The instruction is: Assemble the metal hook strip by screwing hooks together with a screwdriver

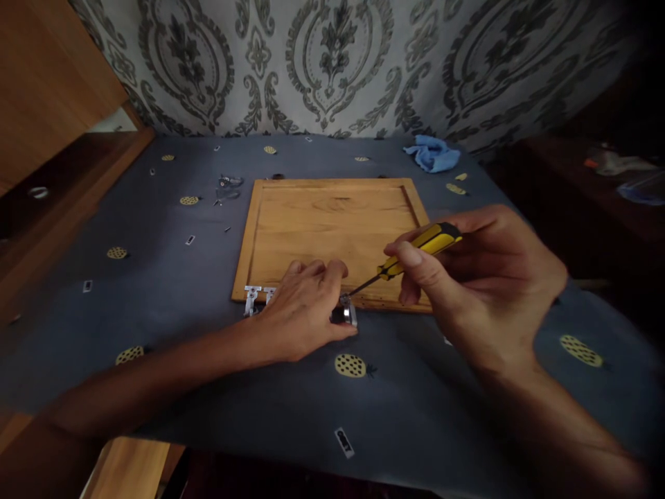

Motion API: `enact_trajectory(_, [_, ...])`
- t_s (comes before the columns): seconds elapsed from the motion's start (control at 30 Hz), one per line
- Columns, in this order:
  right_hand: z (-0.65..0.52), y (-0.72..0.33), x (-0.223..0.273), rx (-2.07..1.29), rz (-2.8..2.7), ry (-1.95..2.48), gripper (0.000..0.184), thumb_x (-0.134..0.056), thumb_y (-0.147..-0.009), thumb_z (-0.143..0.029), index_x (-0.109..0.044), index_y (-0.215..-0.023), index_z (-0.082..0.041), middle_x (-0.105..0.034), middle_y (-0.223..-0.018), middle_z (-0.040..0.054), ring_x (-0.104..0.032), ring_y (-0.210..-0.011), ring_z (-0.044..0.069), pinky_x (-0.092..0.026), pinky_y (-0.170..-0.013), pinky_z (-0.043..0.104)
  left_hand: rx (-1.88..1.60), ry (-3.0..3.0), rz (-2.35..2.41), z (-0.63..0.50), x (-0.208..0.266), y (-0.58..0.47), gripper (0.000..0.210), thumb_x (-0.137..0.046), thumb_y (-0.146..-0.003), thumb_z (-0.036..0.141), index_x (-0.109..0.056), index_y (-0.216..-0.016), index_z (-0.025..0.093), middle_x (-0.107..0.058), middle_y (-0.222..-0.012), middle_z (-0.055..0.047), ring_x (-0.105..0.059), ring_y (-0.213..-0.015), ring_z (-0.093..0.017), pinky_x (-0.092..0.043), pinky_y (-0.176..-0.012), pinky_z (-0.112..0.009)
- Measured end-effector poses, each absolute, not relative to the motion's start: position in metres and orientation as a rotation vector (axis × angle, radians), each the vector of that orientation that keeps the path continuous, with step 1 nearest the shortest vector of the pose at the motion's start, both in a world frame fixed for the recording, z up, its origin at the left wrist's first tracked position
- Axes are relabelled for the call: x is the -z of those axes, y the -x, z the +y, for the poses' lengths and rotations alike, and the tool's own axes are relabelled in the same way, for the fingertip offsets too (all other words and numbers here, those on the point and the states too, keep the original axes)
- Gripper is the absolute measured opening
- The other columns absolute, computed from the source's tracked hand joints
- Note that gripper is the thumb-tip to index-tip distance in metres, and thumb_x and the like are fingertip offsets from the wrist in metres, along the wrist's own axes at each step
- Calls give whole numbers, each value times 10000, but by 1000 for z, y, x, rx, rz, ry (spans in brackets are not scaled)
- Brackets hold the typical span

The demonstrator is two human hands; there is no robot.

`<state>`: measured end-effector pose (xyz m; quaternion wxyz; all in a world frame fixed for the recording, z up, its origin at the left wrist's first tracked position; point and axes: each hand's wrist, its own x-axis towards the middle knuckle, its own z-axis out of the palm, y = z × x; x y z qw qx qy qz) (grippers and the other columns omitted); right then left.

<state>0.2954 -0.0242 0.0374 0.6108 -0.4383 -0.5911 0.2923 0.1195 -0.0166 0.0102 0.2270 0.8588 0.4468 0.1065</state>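
A wooden panel (332, 222) with a raised frame, like a cabinet door, lies flat on the cloth-covered table. My left hand (304, 308) rests over its near edge, thumb and fingers closed round a metal hinge (349, 315) that juts out there. Between the thumb and fingers of my right hand (483, 284) is a yellow and black screwdriver (418, 251). Its shaft slants down to the left, and the tip meets the hinge beside my left fingers. Another metal hinge (252, 299) sits at the panel's near left corner, partly covered by my left hand.
Small metal hardware pieces (228, 184) lie left of the panel. A crumpled blue cloth (432, 154) is at the back right. Behind the table hangs a patterned curtain (332, 62). Wooden furniture (57, 83) stands along the left side; a dark surface with clutter (618, 163) is at right.
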Motion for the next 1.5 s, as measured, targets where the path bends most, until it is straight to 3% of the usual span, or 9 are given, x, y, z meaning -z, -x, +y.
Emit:
enact_trajectory(0.33, [-21, -297, -32, -698, -1408, 973, 308, -900, -743, -344, -613, -826, -265, -702, -728, -54, -607, -429, 94, -520, -348, 216, -325, -2382, 1225, -17, -7, -119, 529, -815, -812, 406, -485, -1165, 189, -694, -1157, -105, -620, -1150, -321, -442, -992, -458])
enact_trajectory(0.53, [-25, -307, -42, -804, -1595, 988, 225, -743, -904, -313, -745, -1128, -294, -770, -934, -3, -669, -490, 99, -599, -475, 267, -296, -2395, 1210, -17, -8, -119, 569, -825, -810, 410, -483, -1186, 154, -697, -1140, -115, -617, -1164, -325, -434, -1002, -456])
enact_trajectory(0.63, [-26, -306, -43, -762, -1558, 989, 104, -803, -845, -281, -759, -939, -293, -775, -953, -21, -620, -459, 70, -545, -412, 222, -290, -2397, 1207, -16, -9, -119, 560, -824, -812, 408, -480, -1180, 164, -689, -1154, -114, -621, -1158, -325, -443, -988, -458])
enact_trajectory(0.77, [-24, -303, -41, -795, -1511, 918, 201, -876, -763, -286, -679, -794, -263, -785, -845, -24, -571, -410, 73, -485, -330, 197, -313, -2401, 1203, -16, -8, -119, 531, -814, -816, 405, -481, -1162, 178, -685, -1146, -103, -627, -1146, -322, -447, -979, -460])
enact_trajectory(0.87, [-23, -305, -42, -842, -1526, 900, 188, -868, -778, -318, -706, -862, -273, -776, -804, -23, -636, -452, 104, -545, -374, 213, -300, -2397, 1212, -16, -8, -119, 541, -814, -817, 404, -479, -1173, 171, -685, -1147, -103, -622, -1155, -322, -445, -985, -463])
enact_trajectory(1.0, [-23, -310, -44, -857, -1635, 979, 184, -782, -874, -352, -765, -1039, -275, -782, -895, 9, -671, -495, 112, -612, -465, 262, -277, -2390, 1221, -16, -9, -120, 556, -820, -816, 404, -485, -1187, 161, -683, -1164, -109, -618, -1158, -317, -440, -1001, -466])
enact_trajectory(1.07, [-24, -309, -42, -789, -1601, 998, 163, -836, -818, -367, -760, -925, -270, -765, -865, 4, -637, -478, 103, -581, -427, 257, -284, -2390, 1223, -17, -10, -120, 551, -822, -814, 405, -492, -1182, 160, -683, -1159, -107, -618, -1150, -314, -447, -992, -461])
enact_trajectory(1.2, [-24, -303, -36, -522, -1398, 947, 322, -952, -655, -339, -656, -767, -280, -672, -739, -27, -571, -476, 110, -483, -340, 255, -285, -2384, 1229, -16, -11, -121, 554, -827, -809, 408, -504, -1184, 161, -686, -1143, -102, -619, -1143, -314, -453, -983, -463])
enact_trajectory(1.5, [-23, -301, -34, -552, -1419, 930, 296, -920, -714, -283, -638, -800, -262, -647, -708, -50, -585, -452, 98, -497, -364, 256, -338, -2408, 1220, -17, -7, -119, 559, -835, -804, 408, -504, -1179, 159, -691, -1111, -92, -627, -1116, -304, -453, -969, -445])
